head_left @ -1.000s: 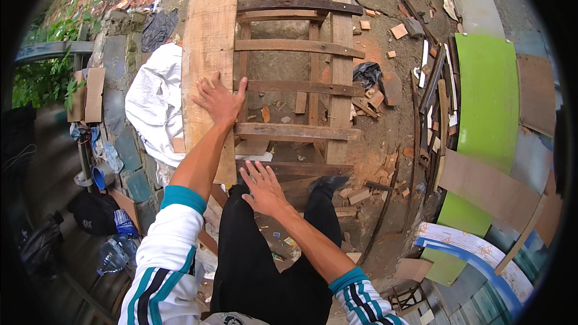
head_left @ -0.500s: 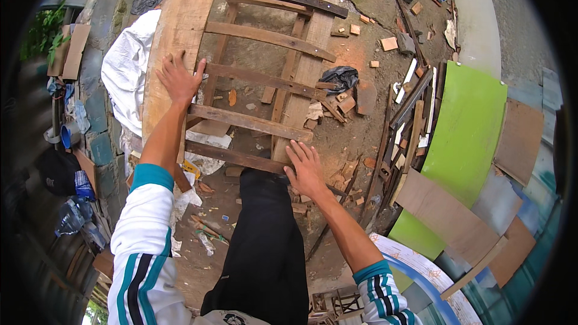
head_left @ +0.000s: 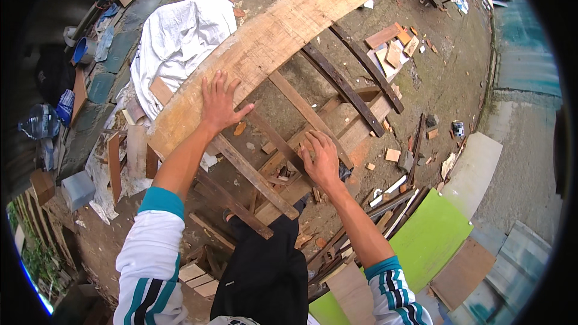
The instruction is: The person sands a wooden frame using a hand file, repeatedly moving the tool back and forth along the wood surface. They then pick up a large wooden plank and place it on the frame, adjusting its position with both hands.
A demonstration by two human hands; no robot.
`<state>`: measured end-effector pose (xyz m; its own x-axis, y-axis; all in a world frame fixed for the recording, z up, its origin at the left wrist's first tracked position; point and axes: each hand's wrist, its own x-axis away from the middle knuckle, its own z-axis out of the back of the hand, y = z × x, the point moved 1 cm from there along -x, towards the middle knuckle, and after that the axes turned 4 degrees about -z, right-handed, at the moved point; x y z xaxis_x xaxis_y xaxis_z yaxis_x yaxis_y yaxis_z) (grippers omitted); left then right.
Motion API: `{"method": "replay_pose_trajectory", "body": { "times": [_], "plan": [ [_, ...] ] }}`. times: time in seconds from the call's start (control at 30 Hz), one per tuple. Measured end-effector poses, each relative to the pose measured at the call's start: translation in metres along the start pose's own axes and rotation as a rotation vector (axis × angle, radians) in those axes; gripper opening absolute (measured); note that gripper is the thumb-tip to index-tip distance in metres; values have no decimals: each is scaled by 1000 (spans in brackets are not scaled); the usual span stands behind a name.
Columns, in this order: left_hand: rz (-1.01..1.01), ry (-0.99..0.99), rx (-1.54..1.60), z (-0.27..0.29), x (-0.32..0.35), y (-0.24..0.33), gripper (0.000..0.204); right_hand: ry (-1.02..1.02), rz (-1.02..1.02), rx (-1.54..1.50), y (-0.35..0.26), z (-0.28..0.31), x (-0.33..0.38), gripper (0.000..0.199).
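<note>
A wooden frame lies before me, with a wide pale plank (head_left: 271, 39) along its left side and several dark slats (head_left: 346, 87) running across from it. My left hand (head_left: 220, 105) lies flat on the plank with its fingers spread and thumb apart. Over the right part of the frame, my right hand (head_left: 321, 159) rests at the slats, its fingers slightly bent and thumb apart, not wrapped round anything I can see. Beneath the slats runs a narrower rail (head_left: 367, 126), partly hidden by my right hand and the slats.
A white cloth sack (head_left: 180, 39) lies left of the plank. Wood offcuts (head_left: 394, 48) are scattered on the dirt ground at the far right. A green panel (head_left: 424, 235) and a brown board (head_left: 463, 274) lie to the right. A plastic bottle (head_left: 41, 121) lies at far left.
My view of the frame has turned clockwise, so its plank now slants up to the right. My right hand has gone from the nearest slat's end to farther up the slats; my left stays on the plank.
</note>
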<state>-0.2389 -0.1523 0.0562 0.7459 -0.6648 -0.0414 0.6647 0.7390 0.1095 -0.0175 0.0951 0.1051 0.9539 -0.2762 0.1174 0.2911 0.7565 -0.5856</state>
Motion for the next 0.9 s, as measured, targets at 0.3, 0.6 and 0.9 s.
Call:
{"method": "replay_pose_trajectory", "body": {
  "times": [0.3,0.6,0.9],
  "plan": [
    [92,-239,33,13,-12,6,90,-31,115,384,13,23,-305,91],
    [107,-278,77,15,-11,3,90,-374,27,551,28,22,-368,132],
    [60,-60,189,15,-16,4,86,-679,-142,627,11,36,-385,151]
  ]
}}
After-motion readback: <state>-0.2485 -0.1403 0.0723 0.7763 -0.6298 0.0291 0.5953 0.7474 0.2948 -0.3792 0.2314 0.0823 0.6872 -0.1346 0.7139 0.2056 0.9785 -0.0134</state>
